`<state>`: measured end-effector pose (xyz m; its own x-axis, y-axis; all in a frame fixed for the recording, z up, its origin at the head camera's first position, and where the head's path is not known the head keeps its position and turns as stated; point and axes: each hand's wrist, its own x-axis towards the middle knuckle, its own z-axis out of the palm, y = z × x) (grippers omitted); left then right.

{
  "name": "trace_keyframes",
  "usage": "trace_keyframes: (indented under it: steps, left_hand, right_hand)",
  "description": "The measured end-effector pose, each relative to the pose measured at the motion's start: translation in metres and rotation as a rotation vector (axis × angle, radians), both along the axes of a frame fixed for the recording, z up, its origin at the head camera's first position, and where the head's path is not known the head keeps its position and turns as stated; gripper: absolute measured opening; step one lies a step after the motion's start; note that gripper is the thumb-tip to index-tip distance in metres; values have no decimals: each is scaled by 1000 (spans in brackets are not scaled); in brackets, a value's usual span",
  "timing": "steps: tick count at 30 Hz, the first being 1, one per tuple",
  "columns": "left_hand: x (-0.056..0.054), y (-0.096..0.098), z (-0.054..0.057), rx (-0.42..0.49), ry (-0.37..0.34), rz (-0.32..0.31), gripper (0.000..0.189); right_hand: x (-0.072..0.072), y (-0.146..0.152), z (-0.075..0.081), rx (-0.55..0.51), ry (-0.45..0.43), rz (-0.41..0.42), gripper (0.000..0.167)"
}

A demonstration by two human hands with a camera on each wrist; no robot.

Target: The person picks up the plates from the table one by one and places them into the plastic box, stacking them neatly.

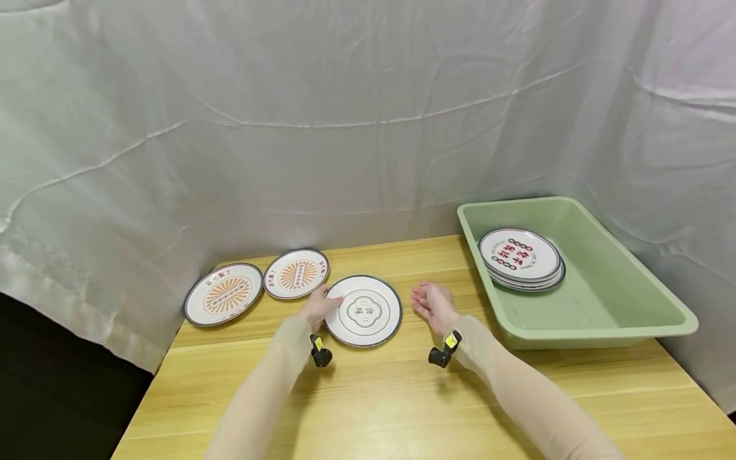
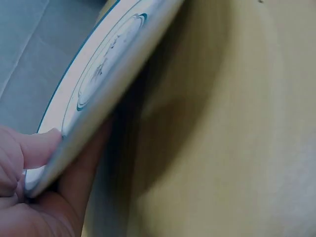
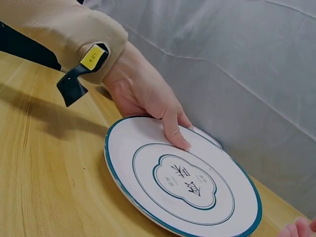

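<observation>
Between the thumb and fingers of the left hand (image 1: pixel 316 308), a round white plate with a blue-green rim (image 1: pixel 364 311) is pinched, tilted over the wooden table (image 1: pixel 368 402), its black Chinese characters including 味. Right of it, the loosely bent fingers of the right hand (image 1: pixel 435 305) hold nothing. Left of the left fingers lie two round white orange-rayed plates (image 1: pixel 297 275) with red characters; right of the right fingers, a green plastic tub (image 1: pixel 598 333) contains a red-lettered white plate stack (image 1: pixel 520 257).

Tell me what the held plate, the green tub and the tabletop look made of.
Held plate: glazed ceramic or melamine, can't tell which; smooth white face, printed design.
Green tub: probably moulded plastic, satin; even colour, rounded corners, flared lip.
Tabletop: wood or wood-look laminate, soft sheen; visible grain, pale highlight.
</observation>
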<state>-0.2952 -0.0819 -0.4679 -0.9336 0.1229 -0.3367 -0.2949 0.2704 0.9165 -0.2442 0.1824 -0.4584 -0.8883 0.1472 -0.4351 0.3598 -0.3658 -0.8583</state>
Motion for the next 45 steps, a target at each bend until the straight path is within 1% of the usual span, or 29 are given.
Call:
trace_keyframes:
  steps: [4, 9, 13, 21, 26, 29, 31, 36, 40, 42, 45]
  left_hand:
    - [4, -1, -4, 25, 30, -17, 54]
    - [7, -1, -6, 18, 43, -5, 58]
    - [9, 0, -5, 31, 55, 3, 58]
    - [14, 10, 9, 19, 100, 22, 51]
    - [19, 16, 18, 62, 137, 12, 53]
    - [22, 21, 24, 106, 143, 33, 55]
    - [24, 24, 27, 129, 140, 64, 57]
    - [28, 34, 36, 167, 148, 115, 54]
    - [30, 41, 40, 210, 148, 128, 51]
    - [30, 44, 40, 225, 149, 136, 51]
    - [31, 48, 39, 244, 154, 153, 50]
  right_hand:
    - [0, 1, 1, 2, -3, 4, 53]
    - [1, 4, 0, -4, 2, 3, 52]
    - [1, 5, -1, -6, 8, 7, 53]
    - [2, 7, 4, -36, 21, 33, 54]
    - [2, 11, 5, -48, 34, 65, 56]
    - [3, 13, 6, -63, 44, 96, 58]
    - [5, 14, 8, -78, 57, 118, 58]
    - [9, 15, 15, -151, 78, 139, 55]
    - [13, 14, 21, -202, 101, 126, 51]
    - [15, 14, 24, -224, 118, 123, 46]
    - [17, 13, 29, -260, 131, 109, 33]
